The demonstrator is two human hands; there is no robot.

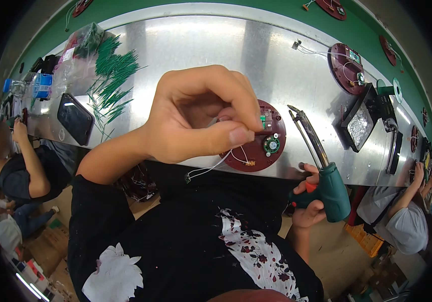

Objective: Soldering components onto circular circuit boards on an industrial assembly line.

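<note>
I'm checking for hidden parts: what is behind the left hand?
A dark red disc bearing a round green part and green board. The left hand covers the disc's upper left; anything there is hidden.

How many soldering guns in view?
1 clearly visible: the green soldering gun, in the person's right hand. Others could be hidden or too small near the rim.
</note>
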